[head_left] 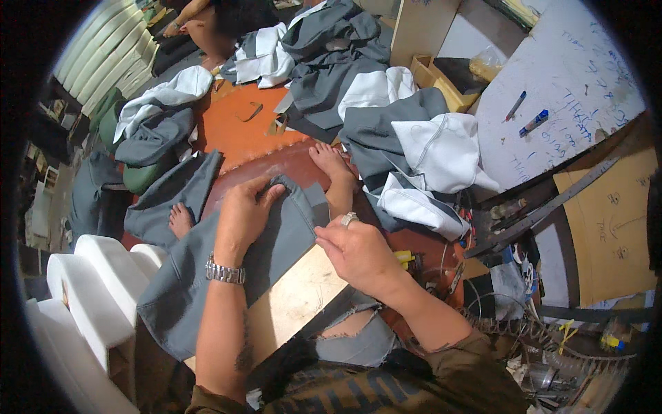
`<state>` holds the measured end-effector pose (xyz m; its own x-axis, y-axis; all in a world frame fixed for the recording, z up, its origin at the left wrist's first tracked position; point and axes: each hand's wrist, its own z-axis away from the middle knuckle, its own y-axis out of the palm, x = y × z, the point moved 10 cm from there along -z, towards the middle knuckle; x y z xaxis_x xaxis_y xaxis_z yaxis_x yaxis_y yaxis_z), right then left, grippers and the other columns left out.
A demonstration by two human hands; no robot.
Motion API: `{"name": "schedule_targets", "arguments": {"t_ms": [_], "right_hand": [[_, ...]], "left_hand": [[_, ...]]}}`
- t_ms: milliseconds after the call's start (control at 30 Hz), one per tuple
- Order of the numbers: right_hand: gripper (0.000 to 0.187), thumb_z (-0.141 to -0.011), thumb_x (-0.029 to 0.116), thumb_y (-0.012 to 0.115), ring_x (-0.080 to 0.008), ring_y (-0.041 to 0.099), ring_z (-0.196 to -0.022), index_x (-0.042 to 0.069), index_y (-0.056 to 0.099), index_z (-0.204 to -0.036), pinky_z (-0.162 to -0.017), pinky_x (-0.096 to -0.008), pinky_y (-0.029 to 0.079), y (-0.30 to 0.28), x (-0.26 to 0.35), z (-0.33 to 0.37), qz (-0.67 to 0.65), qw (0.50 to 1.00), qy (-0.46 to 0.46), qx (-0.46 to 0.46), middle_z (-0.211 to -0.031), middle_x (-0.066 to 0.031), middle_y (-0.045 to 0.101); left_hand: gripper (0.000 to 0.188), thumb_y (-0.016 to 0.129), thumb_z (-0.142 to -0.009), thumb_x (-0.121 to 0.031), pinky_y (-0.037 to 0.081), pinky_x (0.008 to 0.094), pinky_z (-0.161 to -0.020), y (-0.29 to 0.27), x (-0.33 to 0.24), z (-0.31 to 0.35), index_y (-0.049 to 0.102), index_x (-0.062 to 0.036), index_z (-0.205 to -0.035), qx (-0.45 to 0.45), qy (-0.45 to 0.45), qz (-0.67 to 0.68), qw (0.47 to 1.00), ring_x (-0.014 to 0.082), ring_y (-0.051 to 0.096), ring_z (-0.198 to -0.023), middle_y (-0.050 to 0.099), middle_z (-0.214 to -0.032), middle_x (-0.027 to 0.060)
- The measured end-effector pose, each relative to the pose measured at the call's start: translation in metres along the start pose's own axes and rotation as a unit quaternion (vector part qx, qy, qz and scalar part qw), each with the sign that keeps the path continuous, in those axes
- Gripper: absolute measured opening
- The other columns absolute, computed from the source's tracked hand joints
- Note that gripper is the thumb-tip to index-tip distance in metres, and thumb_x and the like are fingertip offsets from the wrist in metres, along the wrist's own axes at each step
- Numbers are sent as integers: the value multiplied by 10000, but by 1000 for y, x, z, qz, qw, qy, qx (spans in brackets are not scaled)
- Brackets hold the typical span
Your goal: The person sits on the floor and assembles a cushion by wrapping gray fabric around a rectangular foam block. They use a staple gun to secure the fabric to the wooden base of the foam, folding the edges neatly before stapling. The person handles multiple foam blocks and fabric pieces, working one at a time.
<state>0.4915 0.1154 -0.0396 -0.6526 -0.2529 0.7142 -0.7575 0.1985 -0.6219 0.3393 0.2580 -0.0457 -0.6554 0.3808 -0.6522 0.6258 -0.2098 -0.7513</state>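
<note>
A grey fabric cover [183, 279] with stitched seams lies over a pale wooden board [296, 293] across my lap. The board's near part shows bare. My left hand [245, 210] grips the folded far edge of the cover between thumb and fingers, with a metal watch on that wrist. At the cover's right edge, beside the board, my right hand [362, 255] pinches the fabric with thumb and forefinger; a ring is on one finger. Whether it holds anything small as well is hidden.
White foam blocks [103, 293] stand at my left. Piles of grey and white covers [441, 148] lie ahead on an orange-red padded surface [241, 127]. At the right are a white panel [558, 90] with pens, cardboard [607, 228] and a coiled hose [531, 328]. Another person [207, 31] sits far left.
</note>
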Motion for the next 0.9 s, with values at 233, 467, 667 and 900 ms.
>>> {"name": "schedule_targets", "arguments": {"t_ms": [233,467,667,900], "right_hand": [[71,-928,74,726,-299,748,-825,38,683,-972,-714,-391,636,-1,32,14,167,977,-104,-77,-882,-145,711],[168,-861,40,788,-306,736,-828,20,734,-1018,-719,-392,622,-4,36,21,156,973,-134,-101,-911,-125,728],[215,-885,68,732,-317,691,-1017,-25,749,-1078,-846,-436,606,-2,48,19,222,964,-134,-53,-1126,-139,724],[284,-923,66,695,-348,654,-1120,-27,751,-1185,-981,-476,550,9,46,33,207,972,-94,-65,-1309,-142,706]], "left_hand": [[329,772,-996,-312,555,441,-794,6,12,0,799,-26,-1157,8,-20,29,999,403,747,-889,770,-999,242],[318,780,-984,-344,555,440,-773,1,10,3,815,-75,-1149,9,-22,40,999,396,747,-876,781,-976,208],[331,780,-973,-389,572,457,-803,6,12,3,829,-115,-1151,20,-40,-12,999,384,764,-941,789,-1001,191],[341,786,-969,-326,581,455,-843,13,8,5,812,-67,-1190,39,-32,-50,997,391,770,-960,790,-1038,207]]}}
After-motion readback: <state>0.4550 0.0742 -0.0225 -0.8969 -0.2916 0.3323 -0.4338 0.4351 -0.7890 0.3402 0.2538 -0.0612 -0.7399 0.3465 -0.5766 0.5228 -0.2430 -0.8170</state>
